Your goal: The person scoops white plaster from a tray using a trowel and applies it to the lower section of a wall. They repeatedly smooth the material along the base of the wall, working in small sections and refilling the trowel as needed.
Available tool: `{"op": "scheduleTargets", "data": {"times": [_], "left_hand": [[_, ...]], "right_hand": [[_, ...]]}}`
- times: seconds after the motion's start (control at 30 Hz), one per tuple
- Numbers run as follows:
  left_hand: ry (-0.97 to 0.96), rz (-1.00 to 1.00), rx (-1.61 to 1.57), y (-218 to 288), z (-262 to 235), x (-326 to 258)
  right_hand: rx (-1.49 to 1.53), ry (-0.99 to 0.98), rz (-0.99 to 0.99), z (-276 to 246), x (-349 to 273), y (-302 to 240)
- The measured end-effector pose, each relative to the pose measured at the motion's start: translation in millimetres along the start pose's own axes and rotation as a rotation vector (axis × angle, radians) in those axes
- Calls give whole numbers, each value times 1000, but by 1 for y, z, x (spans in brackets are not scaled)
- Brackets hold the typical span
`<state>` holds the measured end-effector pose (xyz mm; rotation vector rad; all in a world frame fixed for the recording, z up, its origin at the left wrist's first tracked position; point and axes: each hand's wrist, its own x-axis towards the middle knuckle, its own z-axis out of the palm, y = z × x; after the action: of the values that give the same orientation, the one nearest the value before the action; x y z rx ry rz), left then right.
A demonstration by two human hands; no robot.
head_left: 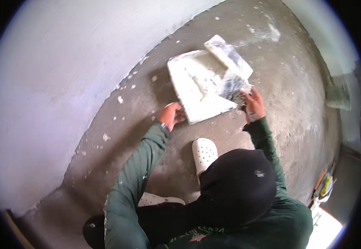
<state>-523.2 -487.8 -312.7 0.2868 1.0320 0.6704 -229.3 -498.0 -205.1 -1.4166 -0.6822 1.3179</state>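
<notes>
A white, shallow rectangular tray on the floor holds thick white paste. My left hand is at the tray's near left edge, thumb and fingers apart; whether the fingertips touch the rim is hard to tell. At the near right corner my right hand is closed round the paste-caked grip of a wide putty knife. Its grey, smeared blade reaches over the tray. A second flat, wide blade tool, streaked white, lies slantwise across the tray's far right side.
A pale wall rises at the left, with white crumbs along its foot. White smears mark the grey concrete floor. My white clog stands near the tray, beside my black-clad knee. Tools lie at the right.
</notes>
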Motion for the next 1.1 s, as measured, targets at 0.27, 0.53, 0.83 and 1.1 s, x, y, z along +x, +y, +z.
{"op": "scheduleTargets", "data": {"times": [0.27, 0.53, 0.83, 1.1], "left_hand": [[63, -52, -49, 1, -17, 14], [60, -48, -56, 17, -6, 17], [0, -46, -85, 26, -6, 12], [-19, -79, -4, 31, 7, 5]], "right_hand": [[-90, -111, -123, 18, 10, 27], [-338, -43, -143, 17, 13, 26], [-314, 4, -87, 25, -2, 14], [-213, 21, -187, 3, 1, 16]]}}
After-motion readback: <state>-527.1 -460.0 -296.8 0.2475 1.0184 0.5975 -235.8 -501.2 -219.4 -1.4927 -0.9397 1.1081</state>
